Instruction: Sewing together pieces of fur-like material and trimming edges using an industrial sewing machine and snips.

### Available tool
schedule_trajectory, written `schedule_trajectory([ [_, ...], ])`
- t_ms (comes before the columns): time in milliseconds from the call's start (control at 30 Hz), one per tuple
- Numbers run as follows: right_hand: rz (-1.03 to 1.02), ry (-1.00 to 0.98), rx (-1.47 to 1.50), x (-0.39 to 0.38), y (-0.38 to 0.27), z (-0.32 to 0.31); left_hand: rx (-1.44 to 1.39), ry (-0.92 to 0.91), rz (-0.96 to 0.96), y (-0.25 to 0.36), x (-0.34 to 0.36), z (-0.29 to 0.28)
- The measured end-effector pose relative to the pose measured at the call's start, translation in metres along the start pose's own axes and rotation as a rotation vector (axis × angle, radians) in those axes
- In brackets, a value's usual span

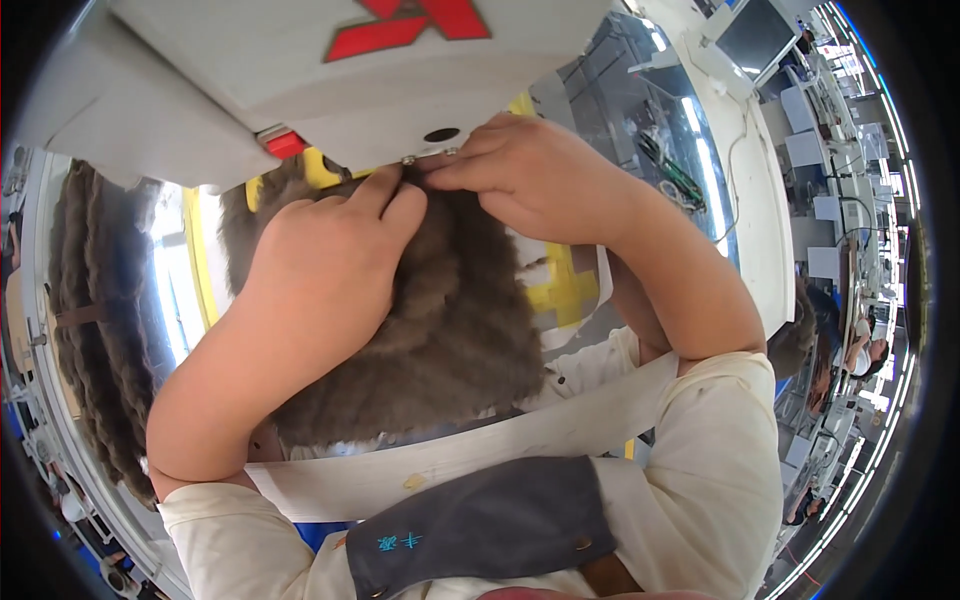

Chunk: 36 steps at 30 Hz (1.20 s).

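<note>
A piece of grey-brown fur (470, 320) lies on the shiny work surface under the head of a white sewing machine (270, 70). My left hand (325, 265) rests on the fur, its fingers bent and pressed together on the edge close to the machine. From the right, my right hand (535, 180) reaches to the same edge, thumb and fingers pinching the fur. Both sets of fingertips nearly meet just below the machine head. The machine head hides the needle area and the far edge of the fur.
Several long brown fur strips (100, 320) hang at the left. Yellow tape (560, 285) marks the work surface. A green-handled tool (675, 175) lies at the right, beyond my right forearm. A monitor (755, 40) and rows of workstations with people stand farther right.
</note>
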State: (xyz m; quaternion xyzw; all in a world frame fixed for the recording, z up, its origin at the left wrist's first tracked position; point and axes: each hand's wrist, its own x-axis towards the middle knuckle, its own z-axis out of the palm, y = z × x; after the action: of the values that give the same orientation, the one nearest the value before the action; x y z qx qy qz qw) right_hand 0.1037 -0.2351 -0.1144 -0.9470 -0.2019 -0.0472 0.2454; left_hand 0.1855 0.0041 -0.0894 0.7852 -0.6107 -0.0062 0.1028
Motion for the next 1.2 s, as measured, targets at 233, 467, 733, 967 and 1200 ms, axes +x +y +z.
schedule_trajectory([
  [233,-0.048,0.018,0.065,-0.001,-0.003,0.001,-0.018,-0.088,0.011,0.006,-0.003,-0.012],
  [467,-0.065,0.04,0.086,-0.006,0.0,0.003,-0.068,-0.231,-0.034,0.015,0.002,-0.025],
  [733,-0.011,-0.05,0.055,-0.01,-0.011,-0.001,-0.083,-0.298,-0.013,0.022,0.001,-0.032],
  [967,0.043,-0.099,0.036,-0.014,-0.008,-0.009,-0.127,-0.273,0.021,0.024,0.006,-0.023],
  [1200,0.004,-0.082,0.056,-0.017,-0.005,-0.006,-0.095,-0.298,0.022,0.022,0.005,-0.029],
])
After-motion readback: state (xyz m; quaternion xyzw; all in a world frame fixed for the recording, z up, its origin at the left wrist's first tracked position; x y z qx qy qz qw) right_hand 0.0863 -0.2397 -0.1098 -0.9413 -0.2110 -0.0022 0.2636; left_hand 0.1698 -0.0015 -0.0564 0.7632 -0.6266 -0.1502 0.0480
